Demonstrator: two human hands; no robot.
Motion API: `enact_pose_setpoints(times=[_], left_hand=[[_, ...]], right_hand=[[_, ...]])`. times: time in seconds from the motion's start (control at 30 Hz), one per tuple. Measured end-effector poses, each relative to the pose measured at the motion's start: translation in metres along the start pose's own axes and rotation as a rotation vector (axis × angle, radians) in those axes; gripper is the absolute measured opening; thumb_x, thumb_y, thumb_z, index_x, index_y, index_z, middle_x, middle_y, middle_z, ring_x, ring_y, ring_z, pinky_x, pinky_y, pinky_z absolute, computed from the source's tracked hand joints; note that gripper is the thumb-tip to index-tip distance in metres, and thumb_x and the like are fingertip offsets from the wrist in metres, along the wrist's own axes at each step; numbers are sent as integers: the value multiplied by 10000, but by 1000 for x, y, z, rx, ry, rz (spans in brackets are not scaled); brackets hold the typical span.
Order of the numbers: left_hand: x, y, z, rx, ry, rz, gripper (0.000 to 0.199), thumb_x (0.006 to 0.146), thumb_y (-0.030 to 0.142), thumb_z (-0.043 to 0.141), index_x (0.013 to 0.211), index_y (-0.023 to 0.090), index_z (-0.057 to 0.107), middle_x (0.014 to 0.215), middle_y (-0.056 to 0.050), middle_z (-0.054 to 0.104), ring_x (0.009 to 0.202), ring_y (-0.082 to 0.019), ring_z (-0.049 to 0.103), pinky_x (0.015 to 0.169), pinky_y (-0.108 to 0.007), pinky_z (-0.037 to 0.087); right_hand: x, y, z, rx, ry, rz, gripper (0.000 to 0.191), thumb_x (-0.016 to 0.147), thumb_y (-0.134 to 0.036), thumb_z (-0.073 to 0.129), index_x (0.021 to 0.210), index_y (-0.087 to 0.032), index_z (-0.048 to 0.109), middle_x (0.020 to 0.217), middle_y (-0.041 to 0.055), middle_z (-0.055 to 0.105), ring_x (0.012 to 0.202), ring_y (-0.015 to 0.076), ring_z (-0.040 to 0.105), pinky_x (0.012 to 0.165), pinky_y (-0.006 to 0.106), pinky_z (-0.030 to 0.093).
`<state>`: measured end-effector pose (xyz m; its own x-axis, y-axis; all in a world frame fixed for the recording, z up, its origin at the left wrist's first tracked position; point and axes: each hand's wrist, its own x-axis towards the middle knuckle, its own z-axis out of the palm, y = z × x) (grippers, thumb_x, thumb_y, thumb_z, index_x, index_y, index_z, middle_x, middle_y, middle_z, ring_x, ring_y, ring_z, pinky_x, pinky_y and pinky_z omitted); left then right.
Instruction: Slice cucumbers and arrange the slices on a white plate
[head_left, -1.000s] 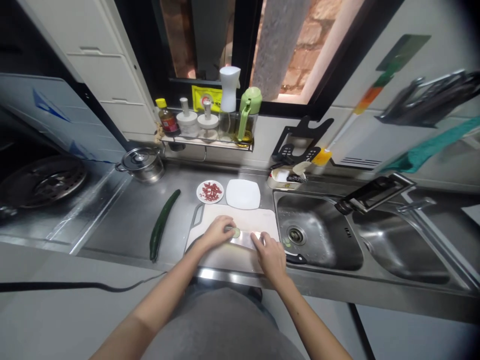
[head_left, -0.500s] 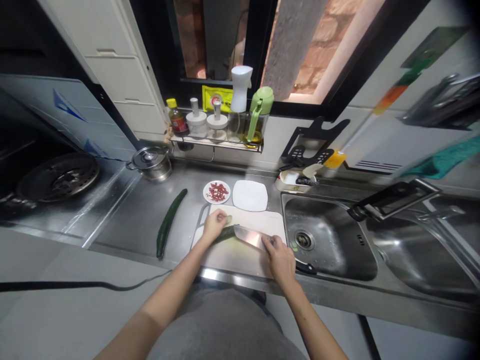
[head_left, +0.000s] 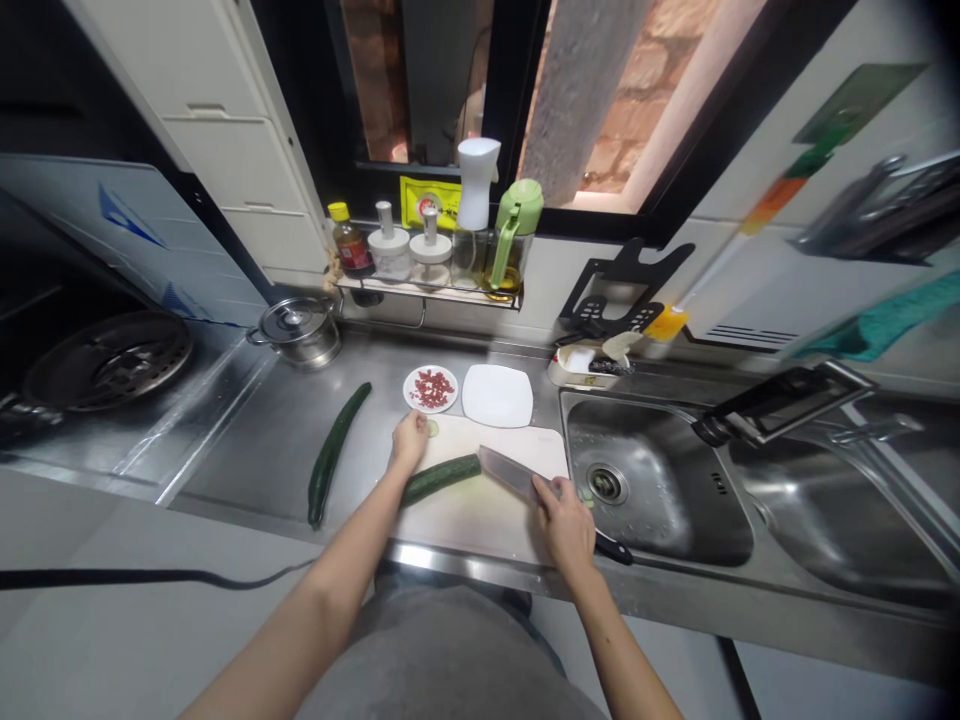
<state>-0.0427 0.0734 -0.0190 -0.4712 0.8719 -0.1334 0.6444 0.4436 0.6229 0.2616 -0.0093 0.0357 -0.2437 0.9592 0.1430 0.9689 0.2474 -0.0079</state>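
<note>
My left hand (head_left: 410,441) is over the upper left of the white cutting board (head_left: 525,445), its fingers closed on a thin cucumber slice (head_left: 433,429). Below it a cut cucumber (head_left: 444,477) lies slanted across the board, its left end partly hidden by my forearm. My right hand (head_left: 566,525) grips the handle of a broad kitchen knife (head_left: 511,473). The blade points left, its tip beside the right end of the cucumber. A whole cucumber (head_left: 336,455) rests on the steel counter to the left.
Behind the board stand a plate with chopped red bits (head_left: 431,389) and a white square plate (head_left: 497,396). The sink (head_left: 660,490) is at right; a black-handled tool (head_left: 613,548) lies at its near edge. A lidded pot (head_left: 300,333) stands back left, below a spice rack (head_left: 431,288).
My left hand has moved left and away from the cucumber, carrying the slice toward the board's upper left corner. The knife stays near the cucumber's right end, its blade turned slightly.
</note>
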Motion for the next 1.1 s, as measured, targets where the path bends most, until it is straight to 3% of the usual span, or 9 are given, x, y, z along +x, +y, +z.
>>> enact_pose_setpoints(times=[0.43, 0.77, 1.1], left_hand=[[-4, -4, -2, 151, 6, 167, 180, 868, 199, 491, 1006, 203, 607, 991, -74, 665, 874, -192, 596, 761, -268, 400], [-11, -4, -6, 303, -80, 279, 235, 889, 316, 490, 907, 185, 684, 1009, -88, 636, 990, -226, 542, 871, -313, 409], [-19, -1, -11, 248, -66, 232, 211, 858, 313, 528, 901, 200, 701, 1009, -81, 633, 1002, -240, 536, 868, -329, 427]], right_hand=[[-6, 1, -6, 50, -40, 51, 432, 806, -141, 532, 1199, -296, 626, 997, 61, 538, 720, 138, 479, 630, 243, 347], [-6, 0, -5, 60, -50, 59, 403, 810, -158, 533, 1178, -281, 641, 1002, 65, 536, 734, 141, 484, 640, 245, 356], [-7, -3, -1, 131, -55, 82, 391, 796, -139, 522, 1148, -254, 645, 976, 48, 548, 696, 127, 468, 618, 239, 329]])
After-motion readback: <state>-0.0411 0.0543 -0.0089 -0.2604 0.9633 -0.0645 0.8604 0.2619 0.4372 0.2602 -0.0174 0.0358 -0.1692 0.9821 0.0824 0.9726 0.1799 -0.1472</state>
